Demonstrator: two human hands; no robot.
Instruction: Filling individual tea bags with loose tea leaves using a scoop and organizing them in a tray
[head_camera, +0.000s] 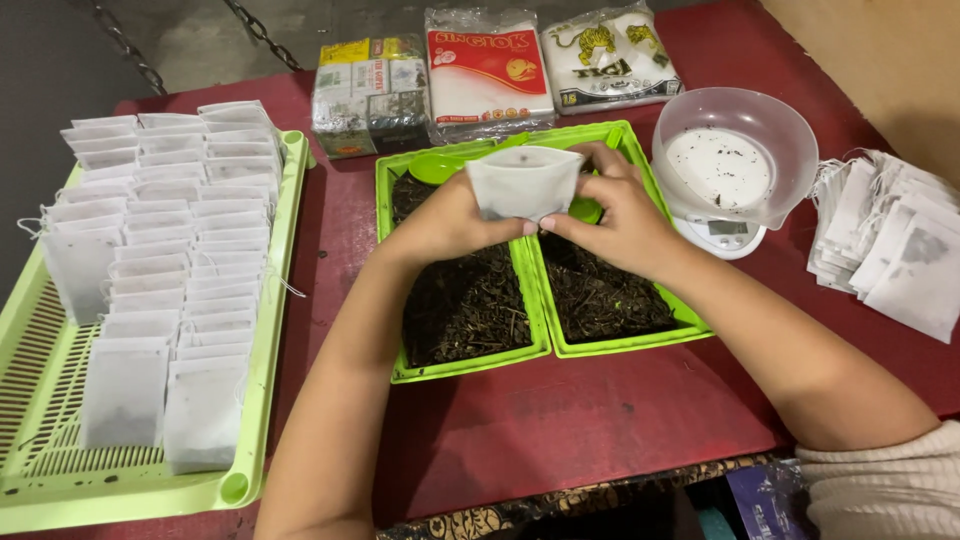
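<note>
Head view: left hand (450, 222) and right hand (620, 215) both pinch one white bag (522, 182) between them, long axis crosswise; it hangs above two green trays (540, 330) of tea leaves on the surface.

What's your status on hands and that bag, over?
Left hand and right hand both grip small white paper filter bag. Bag held above two green plastic trays of dark loose tea. Nothing blocking.

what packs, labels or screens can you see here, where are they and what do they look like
Yellow-green pack: far edge, left; blocky, clear-wrapped.
Red-white pack: far edge, middle; square, clear-wrapped.
White pack: far edge, right; yellow animal picture.
Scale screen: under clear bowl, right; small, grey.
</note>
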